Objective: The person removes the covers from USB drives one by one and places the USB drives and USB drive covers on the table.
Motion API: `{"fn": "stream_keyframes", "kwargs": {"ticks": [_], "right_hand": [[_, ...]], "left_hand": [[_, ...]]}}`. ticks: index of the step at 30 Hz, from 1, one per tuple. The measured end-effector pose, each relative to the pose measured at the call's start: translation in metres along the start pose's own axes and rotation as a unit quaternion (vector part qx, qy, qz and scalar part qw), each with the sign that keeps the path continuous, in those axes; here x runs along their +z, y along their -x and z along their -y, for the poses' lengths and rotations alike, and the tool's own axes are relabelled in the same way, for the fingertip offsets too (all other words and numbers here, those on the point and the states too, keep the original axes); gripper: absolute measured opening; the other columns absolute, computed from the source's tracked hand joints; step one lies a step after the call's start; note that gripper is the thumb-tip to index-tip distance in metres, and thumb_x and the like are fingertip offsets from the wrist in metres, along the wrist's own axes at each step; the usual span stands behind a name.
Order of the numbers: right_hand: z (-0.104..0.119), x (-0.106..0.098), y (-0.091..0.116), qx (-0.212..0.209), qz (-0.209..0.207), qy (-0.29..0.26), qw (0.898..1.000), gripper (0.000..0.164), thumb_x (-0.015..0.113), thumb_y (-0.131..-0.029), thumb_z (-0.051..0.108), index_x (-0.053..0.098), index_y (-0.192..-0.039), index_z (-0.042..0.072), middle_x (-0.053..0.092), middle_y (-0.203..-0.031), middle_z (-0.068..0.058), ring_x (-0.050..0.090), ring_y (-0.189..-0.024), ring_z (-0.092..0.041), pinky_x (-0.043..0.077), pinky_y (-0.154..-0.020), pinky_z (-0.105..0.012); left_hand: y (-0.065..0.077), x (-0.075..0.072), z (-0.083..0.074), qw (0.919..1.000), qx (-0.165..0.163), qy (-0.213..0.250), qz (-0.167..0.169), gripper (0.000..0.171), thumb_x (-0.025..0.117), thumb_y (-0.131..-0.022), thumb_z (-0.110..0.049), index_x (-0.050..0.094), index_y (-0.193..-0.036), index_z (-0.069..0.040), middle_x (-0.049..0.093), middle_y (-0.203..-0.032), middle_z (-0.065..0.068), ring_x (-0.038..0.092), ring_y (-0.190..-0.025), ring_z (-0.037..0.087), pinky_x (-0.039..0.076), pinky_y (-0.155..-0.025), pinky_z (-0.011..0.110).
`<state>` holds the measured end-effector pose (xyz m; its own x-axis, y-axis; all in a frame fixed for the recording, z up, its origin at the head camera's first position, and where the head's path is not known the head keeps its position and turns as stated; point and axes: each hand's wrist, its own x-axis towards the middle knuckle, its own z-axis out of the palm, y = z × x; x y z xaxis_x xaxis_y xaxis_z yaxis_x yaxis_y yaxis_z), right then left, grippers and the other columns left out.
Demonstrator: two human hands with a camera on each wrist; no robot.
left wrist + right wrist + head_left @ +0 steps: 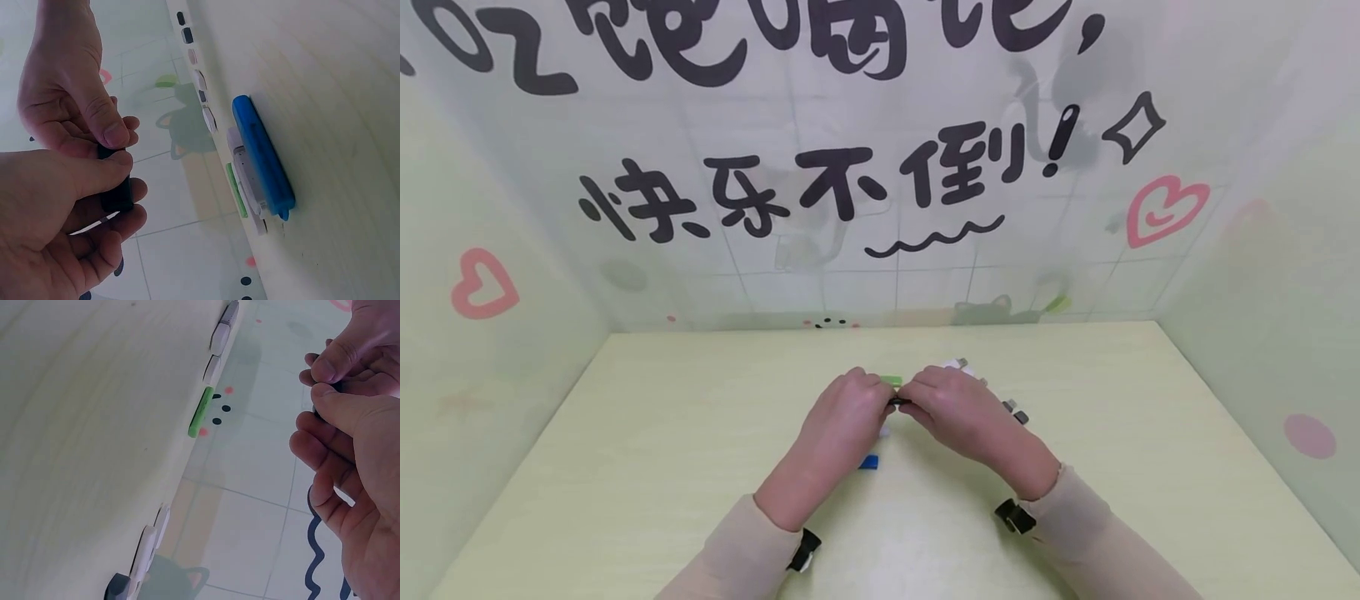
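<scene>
Close over the table, both hands meet at a small black USB stick [119,195], mostly covered by fingers. My left hand [846,417] pinches one end between thumb and fingers. At the other end, the thumb and fingertips of my right hand [958,408] grip it too. A blue USB stick [262,153] lies on the table below the left wrist. Beside it are white sticks [247,175] and a green one [200,412], partly hidden behind the hands in the head view.
Past the right hand lie several more small pieces, among them a white one [955,364] with a metal plug and a dark one [1020,417]. The pale tabletop [685,433] ends at a printed back wall [850,292], with side walls left and right.
</scene>
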<state>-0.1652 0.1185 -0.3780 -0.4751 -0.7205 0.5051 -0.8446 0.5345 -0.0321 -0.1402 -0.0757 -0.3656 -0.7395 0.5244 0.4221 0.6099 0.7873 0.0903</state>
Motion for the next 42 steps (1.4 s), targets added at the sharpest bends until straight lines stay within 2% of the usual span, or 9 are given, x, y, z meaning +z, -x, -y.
{"fn": "stream_keyframes", "kwargs": {"ticks": [8, 22, 42], "right_hand": [[-0.0008, -0.002, -0.0004, -0.024, -0.013, -0.01, 1.0, 0.01, 0.077, -0.086, 0.013, 0.073, -0.094, 0.009, 0.065, -0.082, 0.004, 0.06, -0.075, -0.01, 0.049, -0.069, -0.022], [-0.0042, -0.0084, 0.0024, -0.024, 0.002, -0.057, 0.998, 0.007, 0.074, -0.089, 0.013, 0.074, -0.096, 0.011, 0.065, -0.084, 0.006, 0.059, -0.077, -0.008, 0.048, -0.073, -0.023], [-0.0096, -0.0082, 0.0052, -0.045, -0.008, -0.095, 0.994, 0.011, 0.076, -0.086, 0.01, 0.074, -0.097, 0.01, 0.067, -0.087, 0.007, 0.059, -0.079, -0.007, 0.048, -0.072, -0.019]], "left_hand": [[-0.0002, -0.0012, 0.0023, 0.9998, 0.017, 0.003, -0.009, 0.008, 0.081, -0.081, -0.009, 0.074, -0.085, -0.01, 0.068, -0.076, -0.003, 0.047, -0.064, 0.012, 0.042, -0.06, 0.023], [0.0, -0.0041, 0.0052, 0.9973, 0.07, 0.002, -0.024, 0.006, 0.079, -0.083, -0.009, 0.075, -0.086, -0.012, 0.069, -0.076, -0.005, 0.048, -0.066, 0.012, 0.043, -0.063, 0.022], [0.0012, -0.0052, 0.0054, 0.9958, 0.09, -0.006, -0.017, 0.008, 0.077, -0.083, -0.004, 0.074, -0.085, -0.012, 0.065, -0.075, -0.006, 0.046, -0.066, 0.012, 0.042, -0.063, 0.021]]}}
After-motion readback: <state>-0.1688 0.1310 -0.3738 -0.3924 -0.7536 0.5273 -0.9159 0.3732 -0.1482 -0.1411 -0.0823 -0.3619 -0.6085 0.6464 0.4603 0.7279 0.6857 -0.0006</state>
